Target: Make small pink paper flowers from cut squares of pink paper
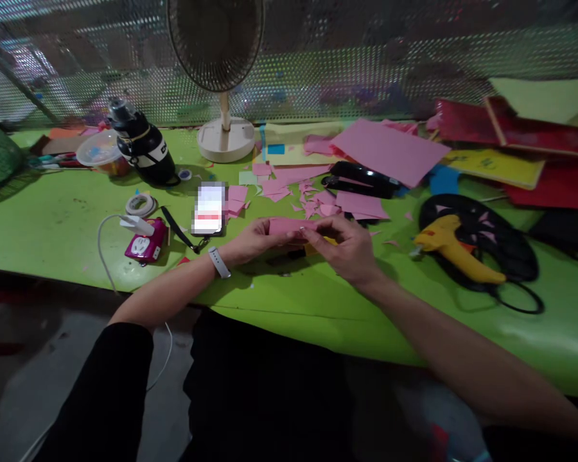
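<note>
Between my two hands is a small piece of pink paper [289, 225], held just above the front part of the green table [289, 308]. My left hand [254, 242] pinches its left end, with a pale watch band on that wrist. At the right end, my right hand [349, 247] grips the paper between thumb and fingers. Below the hands lies something dark and yellow, mostly hidden, possibly a cutter. Pink paper scraps [318, 202] are scattered just behind the hands. A phone [209, 208] lies left of them.
A yellow glue gun [457, 250] rests on a black bag-like item [510, 237] at right. A fan [226, 138], a black bottle [147, 151], a tape roll [141, 205] and a purple power adapter [147, 242] stand left. Pink sheets [390, 151] and a black stapler [363, 179] lie behind.
</note>
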A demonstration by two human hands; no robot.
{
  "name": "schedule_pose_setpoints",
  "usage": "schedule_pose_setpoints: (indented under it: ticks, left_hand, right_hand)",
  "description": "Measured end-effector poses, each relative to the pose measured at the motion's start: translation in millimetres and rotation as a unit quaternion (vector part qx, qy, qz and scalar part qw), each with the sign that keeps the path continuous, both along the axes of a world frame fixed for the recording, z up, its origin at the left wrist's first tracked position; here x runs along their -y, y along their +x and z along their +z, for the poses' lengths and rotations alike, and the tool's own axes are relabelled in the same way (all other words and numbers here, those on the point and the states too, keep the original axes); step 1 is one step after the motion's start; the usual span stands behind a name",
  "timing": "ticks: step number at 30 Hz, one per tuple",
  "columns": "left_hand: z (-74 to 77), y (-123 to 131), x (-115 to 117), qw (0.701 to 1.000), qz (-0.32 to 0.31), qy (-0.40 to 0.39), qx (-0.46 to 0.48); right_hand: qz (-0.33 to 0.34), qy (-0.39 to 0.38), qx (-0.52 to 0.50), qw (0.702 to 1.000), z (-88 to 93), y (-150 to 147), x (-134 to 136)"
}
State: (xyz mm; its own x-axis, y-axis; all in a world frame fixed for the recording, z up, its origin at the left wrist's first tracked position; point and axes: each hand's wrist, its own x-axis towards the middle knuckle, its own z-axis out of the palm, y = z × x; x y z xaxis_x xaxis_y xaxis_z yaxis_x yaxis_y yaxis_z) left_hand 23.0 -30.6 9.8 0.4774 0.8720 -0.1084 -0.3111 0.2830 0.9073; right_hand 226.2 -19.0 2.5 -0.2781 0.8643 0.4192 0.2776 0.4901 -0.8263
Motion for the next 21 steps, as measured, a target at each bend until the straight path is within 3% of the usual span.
schedule_pose_setpoints:
  ticks: [21]
  left_hand:
    - [1.5,2.2,2.4,1.000,0.009,-0.016,-0.004]
  right_hand:
    - [0.034,-0.028,-0.046,0.998,-0.6,-1.3,0.1]
